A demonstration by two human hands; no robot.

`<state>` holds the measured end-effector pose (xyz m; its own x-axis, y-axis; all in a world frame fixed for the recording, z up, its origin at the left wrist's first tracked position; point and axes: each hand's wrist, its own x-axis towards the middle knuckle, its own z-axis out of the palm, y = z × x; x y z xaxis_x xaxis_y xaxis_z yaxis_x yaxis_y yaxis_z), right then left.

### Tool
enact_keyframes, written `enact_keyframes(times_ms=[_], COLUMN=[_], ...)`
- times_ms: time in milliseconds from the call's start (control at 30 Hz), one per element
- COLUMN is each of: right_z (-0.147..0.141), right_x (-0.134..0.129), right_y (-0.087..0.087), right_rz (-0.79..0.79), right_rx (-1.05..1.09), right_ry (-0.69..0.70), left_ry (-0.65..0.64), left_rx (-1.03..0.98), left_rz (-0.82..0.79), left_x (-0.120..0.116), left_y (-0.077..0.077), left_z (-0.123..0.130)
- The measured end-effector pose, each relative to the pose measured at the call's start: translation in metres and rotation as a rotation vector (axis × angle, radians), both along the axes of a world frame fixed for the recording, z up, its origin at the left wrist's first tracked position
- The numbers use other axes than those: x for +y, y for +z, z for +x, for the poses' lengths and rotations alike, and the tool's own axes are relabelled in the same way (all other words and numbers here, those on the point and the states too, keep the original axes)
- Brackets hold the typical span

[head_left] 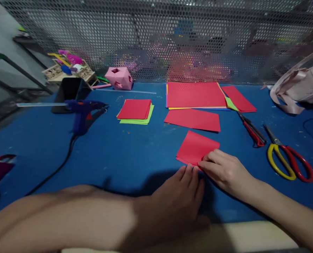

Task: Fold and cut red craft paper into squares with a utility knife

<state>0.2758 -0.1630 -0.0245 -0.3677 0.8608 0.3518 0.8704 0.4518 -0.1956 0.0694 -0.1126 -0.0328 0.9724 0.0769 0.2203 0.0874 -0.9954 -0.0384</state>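
Note:
A small red paper sheet (194, 146) lies tilted on the blue table, with a second layer showing along its lower edge. My right hand (228, 172) has its fingers curled in on the lower right corner of this paper. Close by on the left, my left hand (181, 195) reaches its outstretched fingertips to the paper's near edge, and its thumb is partly in shadow. Just beyond lies a cut red paper piece (194, 119). To the left rests a stack of red squares (135, 109) with green ones under it.
Larger coloured sheets (195, 95) and a red strip (239, 99) lie at the back. A utility knife (252, 133) and scissors (288, 158) are on the right. Leftward are a blue glue gun (81, 114), its cord, and a pink paper polyhedron (119, 78). Perforated metal mesh (145, 38) stands behind.

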Motion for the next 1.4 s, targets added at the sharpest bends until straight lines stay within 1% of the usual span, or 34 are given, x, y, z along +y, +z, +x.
enact_keyframes(times_ms=[133, 300, 567, 767, 967, 1167, 1400], right_z=[0.000, -0.002, -0.002, -0.002, -0.002, -0.003, -0.002], right_x=[-0.001, -0.001, -0.001, -0.003, -0.003, -0.004, -0.005], right_y=[0.003, 0.004, 0.005, 0.008, 0.009, 0.008, 0.011], right_rz=[-0.009, -0.012, -0.001, -0.046, -0.025, -0.030, -0.049], right_rx=[-0.035, -0.037, -0.060, -0.089, -0.119, -0.109, -0.103], right_ry=[0.009, 0.014, 0.020, 0.037, 0.043, 0.035, 0.049], left_ry=[-0.006, -0.008, 0.000, 0.039, 0.077, 0.082, 0.090], left_rx=[0.011, -0.011, 0.013, -0.027, -0.066, -0.079, -0.041], left_rz=[-0.015, 0.037, 0.077, 0.110, 0.131, 0.138, 0.135], left_x=[0.000, -0.001, -0.001, -0.004, -0.005, -0.002, -0.003], left_y=[0.002, 0.005, 0.015, 0.010, 0.004, 0.006, 0.006], left_z=[0.001, 0.000, -0.002, -0.001, -0.001, 0.001, 0.000])
